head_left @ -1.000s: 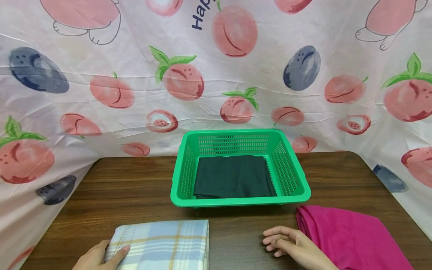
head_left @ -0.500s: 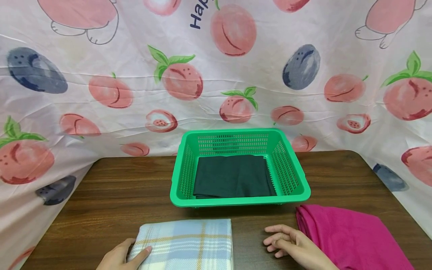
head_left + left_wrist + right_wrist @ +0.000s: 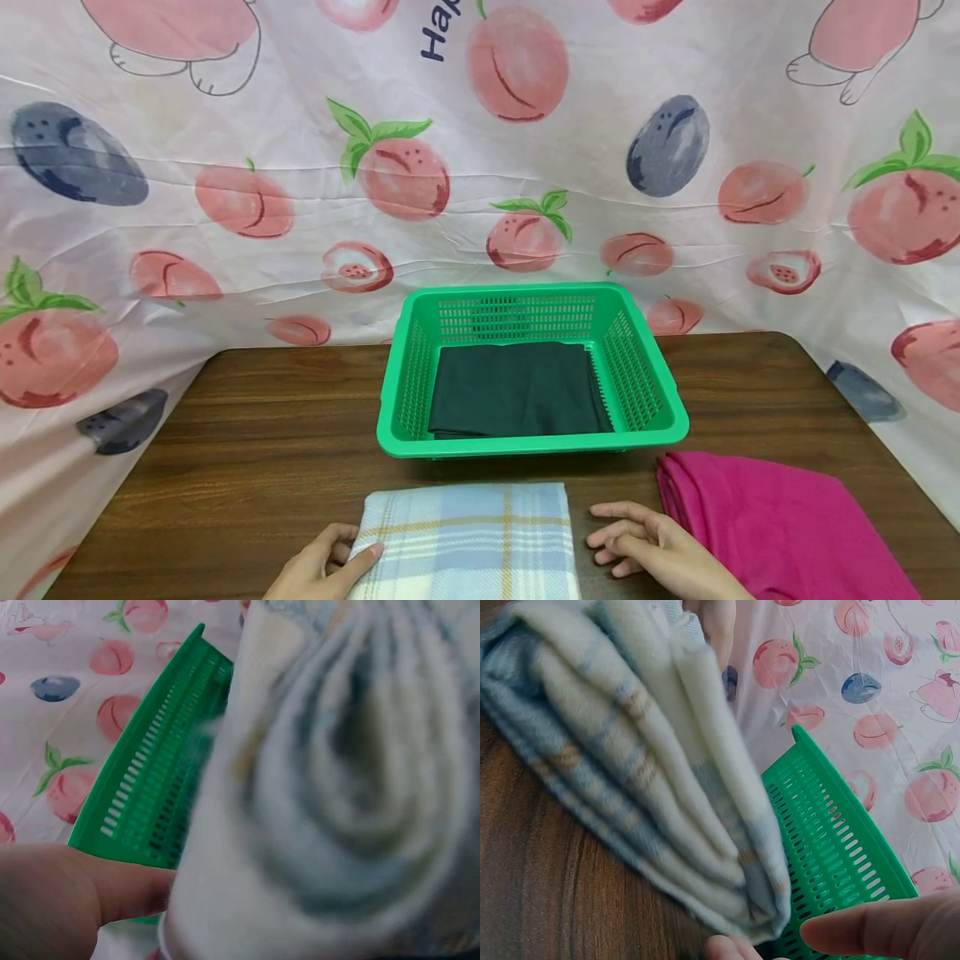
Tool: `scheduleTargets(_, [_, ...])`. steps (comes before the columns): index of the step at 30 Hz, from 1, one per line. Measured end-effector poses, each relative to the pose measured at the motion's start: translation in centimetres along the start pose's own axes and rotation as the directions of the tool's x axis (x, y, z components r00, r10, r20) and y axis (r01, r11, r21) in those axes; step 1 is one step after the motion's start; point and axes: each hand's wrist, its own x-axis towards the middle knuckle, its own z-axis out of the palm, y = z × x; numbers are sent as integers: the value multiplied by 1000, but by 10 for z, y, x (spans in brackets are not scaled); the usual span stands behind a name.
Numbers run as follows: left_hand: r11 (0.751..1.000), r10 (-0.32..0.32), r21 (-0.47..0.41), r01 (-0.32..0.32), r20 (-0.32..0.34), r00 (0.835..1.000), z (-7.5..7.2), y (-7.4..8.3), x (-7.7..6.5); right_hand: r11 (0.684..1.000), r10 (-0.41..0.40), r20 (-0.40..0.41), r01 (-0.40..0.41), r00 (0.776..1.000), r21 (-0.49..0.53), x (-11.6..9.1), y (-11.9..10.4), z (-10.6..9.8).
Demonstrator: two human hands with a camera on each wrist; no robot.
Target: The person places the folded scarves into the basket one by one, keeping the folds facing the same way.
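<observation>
A folded plaid blanket [image 3: 465,542] in pale blue, cream and tan lies at the front of the table. My left hand [image 3: 322,562] grips its left edge, thumb on top and fingers at the side. Its layered folds fill much of the left wrist view, where my left thumb [image 3: 135,892] presses against the cloth. Just beyond the blanket's right edge, my right hand [image 3: 652,546] holds nothing, its fingers loosely bent. In the right wrist view the blanket's folded end [image 3: 652,765] stands close to my right thumb [image 3: 877,926].
Behind the blanket stands a green plastic basket [image 3: 532,447] with a folded black cloth [image 3: 517,392] inside. A folded magenta cloth [image 3: 780,525] lies at the right, beside my right wrist. A fruit-print curtain [image 3: 300,167] surrounds the brown wooden table [image 3: 247,450].
My left hand has slid the plaid blanket rightward across the table, close to my right hand. The right hand, the basket and the magenta cloth have stayed in place.
</observation>
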Motion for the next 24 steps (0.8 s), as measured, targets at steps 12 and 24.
scheduleTargets(12, [988,90,-131,-81,64,994,19,9,-3,999,37,-27,-38,999,-29,-2,1,-4])
scheduleTargets(24, [985,101,-163,-59,263,959,9,-8,2,999,30,1,-30,1000,26,-8,5,-7])
